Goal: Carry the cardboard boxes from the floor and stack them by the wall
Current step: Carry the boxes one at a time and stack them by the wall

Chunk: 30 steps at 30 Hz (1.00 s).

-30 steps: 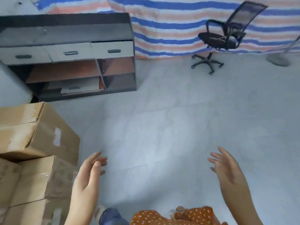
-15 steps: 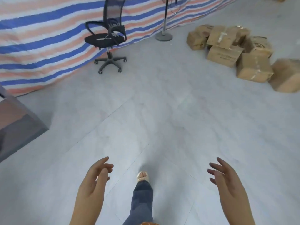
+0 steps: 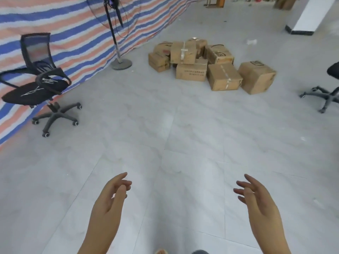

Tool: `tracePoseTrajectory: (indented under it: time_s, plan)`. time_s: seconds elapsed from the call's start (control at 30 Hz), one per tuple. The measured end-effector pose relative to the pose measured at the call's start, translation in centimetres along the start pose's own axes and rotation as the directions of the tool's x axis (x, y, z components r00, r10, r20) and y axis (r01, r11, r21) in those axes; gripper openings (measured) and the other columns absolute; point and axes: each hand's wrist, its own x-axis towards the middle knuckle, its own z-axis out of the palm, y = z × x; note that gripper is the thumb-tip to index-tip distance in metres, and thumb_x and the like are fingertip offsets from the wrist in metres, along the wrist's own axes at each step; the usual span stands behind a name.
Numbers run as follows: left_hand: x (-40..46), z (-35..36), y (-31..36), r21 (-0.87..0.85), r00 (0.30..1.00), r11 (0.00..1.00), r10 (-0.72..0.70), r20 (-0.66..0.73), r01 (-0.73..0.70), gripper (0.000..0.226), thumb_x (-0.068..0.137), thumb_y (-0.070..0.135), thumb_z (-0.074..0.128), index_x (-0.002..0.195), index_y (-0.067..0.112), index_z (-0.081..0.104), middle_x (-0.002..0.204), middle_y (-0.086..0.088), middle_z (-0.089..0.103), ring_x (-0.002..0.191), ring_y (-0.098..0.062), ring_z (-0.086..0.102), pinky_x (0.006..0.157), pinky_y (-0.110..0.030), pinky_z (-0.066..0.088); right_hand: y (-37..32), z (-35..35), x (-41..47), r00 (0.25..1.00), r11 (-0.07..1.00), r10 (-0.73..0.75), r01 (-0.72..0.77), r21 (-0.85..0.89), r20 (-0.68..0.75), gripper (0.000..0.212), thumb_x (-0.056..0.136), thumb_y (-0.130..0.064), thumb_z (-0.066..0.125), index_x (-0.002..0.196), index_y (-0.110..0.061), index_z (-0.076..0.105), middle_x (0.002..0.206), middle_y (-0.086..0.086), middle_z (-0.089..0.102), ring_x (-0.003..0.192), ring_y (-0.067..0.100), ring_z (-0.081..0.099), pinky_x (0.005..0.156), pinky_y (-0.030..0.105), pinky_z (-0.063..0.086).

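Note:
A heap of several brown cardboard boxes (image 3: 211, 65) lies on the grey tiled floor far ahead, right of centre. The nearest ones are a taped box (image 3: 224, 77) and a tilted box (image 3: 256, 77) at the heap's right end. My left hand (image 3: 110, 200) and my right hand (image 3: 256, 200) are raised low in the view, palms facing each other, fingers apart, both holding nothing. Both hands are far short of the boxes, with bare floor between.
A black office chair (image 3: 38, 85) stands at the left against a striped tarp wall (image 3: 64, 33). A standing fan (image 3: 117, 32) is just left of the boxes. Another chair's wheeled base (image 3: 326, 96) shows at the right edge. A white pillar (image 3: 311, 15) stands far right.
The view has swung right, away from the stacked boxes and shelf unit, and now faces the floor heap, which looks nearer. Both hands stay open and raised.

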Motion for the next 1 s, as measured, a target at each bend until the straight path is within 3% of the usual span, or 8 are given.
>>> tracePoseTrajectory:
  time_s: [0.2, 0.33, 0.6, 0.8, 1.0]
  plan:
    - [9.9, 5.5, 0.3, 0.04, 0.997, 0.999, -0.01, 0.08, 0.007, 0.035, 0.097, 0.001, 0.041, 0.11, 0.025, 0.063, 0.098, 0.01, 0.069, 0.089, -0.002, 0.064, 0.077, -0.016, 0.052, 1.2, 0.4, 8.3, 0.991, 0.995, 0.093, -0.089, 0.045, -0.095, 0.033, 0.097, -0.002, 0.044, 0.116, -0.024, 0.059, 0.103, -0.003, 0.07, 0.084, 0.006, 0.069, 0.079, 0.021, 0.053]
    - [16.2, 11.5, 0.7, 0.04, 0.997, 0.999, -0.009, 0.08, 0.005, 0.035, 0.096, -0.002, 0.042, 0.108, 0.024, 0.063, 0.093, 0.005, 0.07, 0.086, -0.003, 0.064, 0.077, -0.02, 0.053, 2.2, 0.2, 16.6, 0.984, 0.991, 0.131, -0.126, 0.044, -0.124, 0.031, 0.098, -0.001, 0.042, 0.117, -0.016, 0.06, 0.102, 0.003, 0.07, 0.08, 0.007, 0.069, 0.074, 0.017, 0.054]
    - [30.6, 28.3, 7.0, -0.077, 0.999, 0.997, 0.011, 0.035, -0.009, 0.033, 0.098, 0.002, 0.041, 0.106, 0.025, 0.064, 0.094, 0.001, 0.069, 0.088, -0.004, 0.065, 0.076, -0.017, 0.053, -1.8, -4.4, 39.9, 0.99, 0.999, 0.018, -0.024, -0.042, -0.137, 0.032, 0.099, -0.01, 0.044, 0.112, -0.034, 0.059, 0.096, -0.015, 0.071, 0.085, 0.003, 0.069, 0.079, 0.019, 0.053]
    - [39.0, 37.1, 9.5, -0.097, 0.996, 0.995, -0.003, 0.086, 0.011, 0.032, 0.097, 0.002, 0.041, 0.106, 0.023, 0.064, 0.093, -0.002, 0.069, 0.088, -0.006, 0.065, 0.075, -0.016, 0.054, -2.5, -5.8, 51.4, 0.991, 0.997, 0.033, -0.041, -0.06, -0.127, 0.031, 0.098, -0.012, 0.044, 0.113, -0.035, 0.06, 0.095, -0.017, 0.071, 0.085, 0.002, 0.069, 0.078, 0.015, 0.051]
    - [49.4, 43.1, 8.5, -0.042, 0.994, 0.998, -0.04, 0.105, 0.045, 0.033, 0.098, 0.003, 0.041, 0.104, 0.026, 0.064, 0.094, -0.001, 0.069, 0.089, -0.007, 0.065, 0.074, -0.015, 0.054, -1.2, -3.3, 61.6, 0.983, 0.991, 0.123, -0.13, -0.041, -0.133, 0.032, 0.098, -0.01, 0.045, 0.111, -0.035, 0.06, 0.093, -0.017, 0.071, 0.083, 0.004, 0.069, 0.079, 0.02, 0.052]
